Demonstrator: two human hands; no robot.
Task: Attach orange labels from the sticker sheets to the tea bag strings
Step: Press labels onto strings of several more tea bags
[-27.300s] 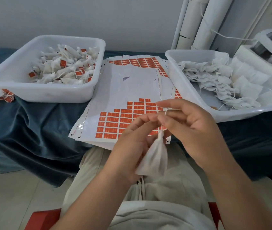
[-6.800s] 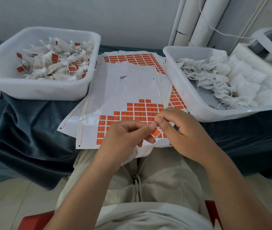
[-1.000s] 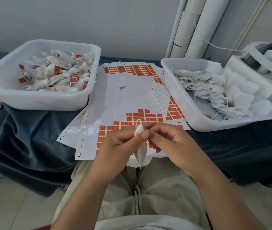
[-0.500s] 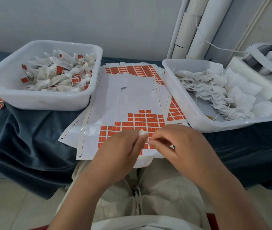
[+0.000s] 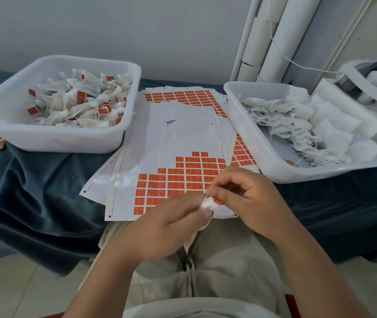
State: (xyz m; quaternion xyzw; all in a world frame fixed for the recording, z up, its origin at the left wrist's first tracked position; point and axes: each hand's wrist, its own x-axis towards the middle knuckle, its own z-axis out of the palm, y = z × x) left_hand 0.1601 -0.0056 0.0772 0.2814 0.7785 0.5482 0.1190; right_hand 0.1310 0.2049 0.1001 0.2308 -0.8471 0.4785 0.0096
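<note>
My left hand (image 5: 167, 228) grips a white tea bag (image 5: 206, 204) just above my lap, its body hanging down under my fingers. My right hand (image 5: 245, 196) meets it from the right, with fingertips pinched at the bag's top over an orange label (image 5: 217, 201) that is mostly hidden. Both hands hover over the near edge of the sticker sheet (image 5: 178, 180), which carries rows of orange labels in its lower part.
A white tub (image 5: 52, 138) at the left holds labelled tea bags. Another white tub (image 5: 249, 134) at the right holds unlabelled bags. More sticker sheets (image 5: 183, 97) lie between them on a dark blue cloth (image 5: 33, 191). White pipes (image 5: 272, 37) stand behind.
Within the last second my hands have dropped nearer my lap with the tea bag. My right fingertips have closed on the bag's top where an orange label shows.
</note>
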